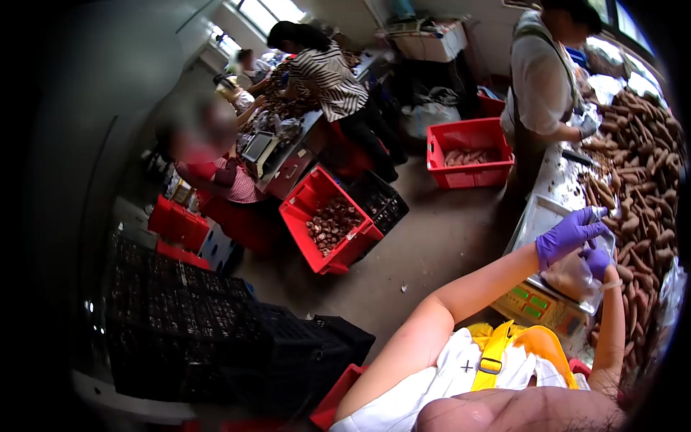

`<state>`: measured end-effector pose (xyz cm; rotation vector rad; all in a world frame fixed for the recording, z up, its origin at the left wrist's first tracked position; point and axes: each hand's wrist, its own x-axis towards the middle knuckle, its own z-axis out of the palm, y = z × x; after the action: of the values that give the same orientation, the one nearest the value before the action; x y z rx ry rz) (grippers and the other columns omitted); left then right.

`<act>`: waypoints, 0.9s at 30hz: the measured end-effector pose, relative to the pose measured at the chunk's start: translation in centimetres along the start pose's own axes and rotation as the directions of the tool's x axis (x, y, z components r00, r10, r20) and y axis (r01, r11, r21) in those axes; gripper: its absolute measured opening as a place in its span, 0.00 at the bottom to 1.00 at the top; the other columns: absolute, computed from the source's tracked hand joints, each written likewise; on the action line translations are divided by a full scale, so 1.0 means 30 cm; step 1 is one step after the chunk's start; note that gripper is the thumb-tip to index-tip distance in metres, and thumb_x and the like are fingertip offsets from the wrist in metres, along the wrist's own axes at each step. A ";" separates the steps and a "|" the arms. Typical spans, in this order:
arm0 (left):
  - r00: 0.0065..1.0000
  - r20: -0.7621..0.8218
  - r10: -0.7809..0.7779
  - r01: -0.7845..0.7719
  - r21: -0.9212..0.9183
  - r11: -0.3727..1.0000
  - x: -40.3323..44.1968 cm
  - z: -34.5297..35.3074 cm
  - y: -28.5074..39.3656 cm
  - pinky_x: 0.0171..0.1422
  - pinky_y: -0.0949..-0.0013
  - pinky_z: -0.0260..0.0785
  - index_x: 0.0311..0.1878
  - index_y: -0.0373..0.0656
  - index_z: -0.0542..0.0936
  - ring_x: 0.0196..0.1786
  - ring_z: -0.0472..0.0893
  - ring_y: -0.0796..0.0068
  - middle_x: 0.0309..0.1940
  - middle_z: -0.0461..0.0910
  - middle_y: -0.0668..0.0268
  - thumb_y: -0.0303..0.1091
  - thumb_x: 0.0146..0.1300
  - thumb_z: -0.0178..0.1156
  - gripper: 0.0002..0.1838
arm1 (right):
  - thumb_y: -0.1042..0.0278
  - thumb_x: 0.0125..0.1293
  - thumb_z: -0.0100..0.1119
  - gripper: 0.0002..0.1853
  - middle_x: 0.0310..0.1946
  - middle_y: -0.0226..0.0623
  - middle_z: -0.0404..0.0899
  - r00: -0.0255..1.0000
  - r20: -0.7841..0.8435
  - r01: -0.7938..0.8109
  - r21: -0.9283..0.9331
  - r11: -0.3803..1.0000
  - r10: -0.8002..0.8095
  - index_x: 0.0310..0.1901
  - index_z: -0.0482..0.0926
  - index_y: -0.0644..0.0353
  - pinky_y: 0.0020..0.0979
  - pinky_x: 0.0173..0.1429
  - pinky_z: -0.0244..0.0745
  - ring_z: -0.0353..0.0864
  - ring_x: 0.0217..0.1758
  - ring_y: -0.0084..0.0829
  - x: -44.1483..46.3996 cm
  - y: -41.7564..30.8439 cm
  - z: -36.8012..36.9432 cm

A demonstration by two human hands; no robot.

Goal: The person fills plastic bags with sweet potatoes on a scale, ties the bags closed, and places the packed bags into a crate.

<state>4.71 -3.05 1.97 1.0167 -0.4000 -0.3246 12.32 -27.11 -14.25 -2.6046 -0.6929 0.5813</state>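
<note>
A clear plastic bag [570,279] with brownish sweet potatoes in it rests on the metal pan [541,216] of a weighing scale [536,306] with lit green displays. In a purple glove, my left hand [568,237] is closed above the bag, and whitish plastic shows at its fingertips. My right hand [597,262], gloved in purple too, is closed at the upper part of the bag, just below the left. Its fingers are partly hidden. A big heap of sweet potatoes [637,194] lies on the table right beside both hands.
A co-worker [540,79] stands across at this table. Red crates [469,155] sit on the floor, one [327,219] with mushrooms. Stacked black crates [237,338] stand at left. Other people work at a far table [295,155] with another scale [258,147].
</note>
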 end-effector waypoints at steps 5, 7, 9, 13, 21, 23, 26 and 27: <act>0.998 0.002 0.066 -0.066 0.009 0.998 -0.017 0.014 0.074 0.39 0.81 0.69 0.66 0.41 0.72 0.33 0.76 0.87 0.40 0.82 0.72 0.37 0.68 0.61 0.25 | 0.75 0.57 0.61 0.14 0.40 0.43 0.84 0.977 -0.209 0.071 0.122 0.990 -0.045 0.47 0.82 0.62 0.31 0.50 0.74 0.82 0.43 0.34 -0.096 -0.135 -0.076; 0.993 -0.014 0.115 -0.113 0.098 0.989 -0.044 0.011 0.087 0.41 0.80 0.70 0.67 0.42 0.70 0.34 0.76 0.87 0.41 0.82 0.72 0.38 0.69 0.61 0.26 | 0.75 0.59 0.62 0.12 0.38 0.41 0.84 0.967 -0.256 0.047 0.222 0.974 0.012 0.46 0.81 0.64 0.30 0.47 0.75 0.81 0.40 0.30 -0.126 -0.192 -0.101; 0.993 -0.046 0.111 -0.098 0.222 0.970 -0.041 -0.038 0.000 0.42 0.79 0.71 0.68 0.43 0.69 0.36 0.76 0.86 0.41 0.82 0.71 0.40 0.69 0.61 0.27 | 0.75 0.58 0.63 0.14 0.39 0.39 0.84 0.972 -0.232 0.034 0.274 0.961 0.031 0.47 0.81 0.64 0.29 0.49 0.74 0.80 0.42 0.27 -0.113 -0.137 -0.060; 0.998 -0.060 0.015 -0.001 0.215 0.977 -0.104 -0.055 -0.058 0.41 0.77 0.74 0.70 0.41 0.65 0.40 0.77 0.85 0.42 0.79 0.68 0.38 0.69 0.60 0.30 | 0.78 0.56 0.65 0.18 0.42 0.38 0.84 0.981 -0.181 0.011 0.405 0.914 0.068 0.50 0.80 0.65 0.28 0.50 0.76 0.80 0.42 0.28 -0.123 -0.143 -0.029; 0.997 -0.054 0.054 -0.049 0.084 0.995 -0.135 -0.037 -0.116 0.36 0.78 0.76 0.66 0.36 0.66 0.35 0.82 0.78 0.39 0.80 0.63 0.33 0.68 0.59 0.25 | 0.77 0.55 0.66 0.23 0.46 0.33 0.80 0.971 -0.154 -0.024 0.693 0.721 0.181 0.55 0.77 0.68 0.28 0.55 0.73 0.78 0.47 0.26 -0.174 -0.187 -0.024; 0.999 -0.051 0.006 -0.003 0.055 0.998 -0.158 -0.020 -0.082 0.37 0.78 0.75 0.64 0.37 0.67 0.35 0.82 0.78 0.38 0.81 0.64 0.33 0.68 0.59 0.24 | 0.74 0.56 0.66 0.23 0.46 0.33 0.80 0.978 -0.197 0.093 0.695 0.713 0.064 0.55 0.77 0.68 0.28 0.55 0.73 0.77 0.47 0.26 -0.137 -0.113 0.002; 0.988 -0.128 0.086 -0.065 0.160 0.985 -0.156 -0.015 -0.070 0.42 0.74 0.74 0.50 0.41 0.76 0.39 0.80 0.80 0.36 0.82 0.68 0.37 0.69 0.59 0.12 | 0.71 0.58 0.67 0.25 0.48 0.32 0.78 0.954 -0.298 0.249 0.731 0.635 -0.031 0.57 0.74 0.68 0.29 0.60 0.71 0.76 0.51 0.26 -0.136 -0.042 0.010; 0.988 -0.139 0.068 -0.050 0.132 0.990 -0.141 -0.031 -0.070 0.42 0.74 0.74 0.48 0.41 0.78 0.38 0.80 0.80 0.36 0.82 0.68 0.38 0.69 0.59 0.12 | 0.68 0.59 0.68 0.26 0.48 0.32 0.78 0.947 -0.316 0.288 0.762 0.581 -0.054 0.58 0.74 0.67 0.29 0.59 0.71 0.76 0.51 0.26 -0.154 -0.050 -0.018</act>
<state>1.25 -1.52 -1.01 1.1446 -0.3233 -0.1727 8.35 -28.52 -11.76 -1.6749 -0.4331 0.3493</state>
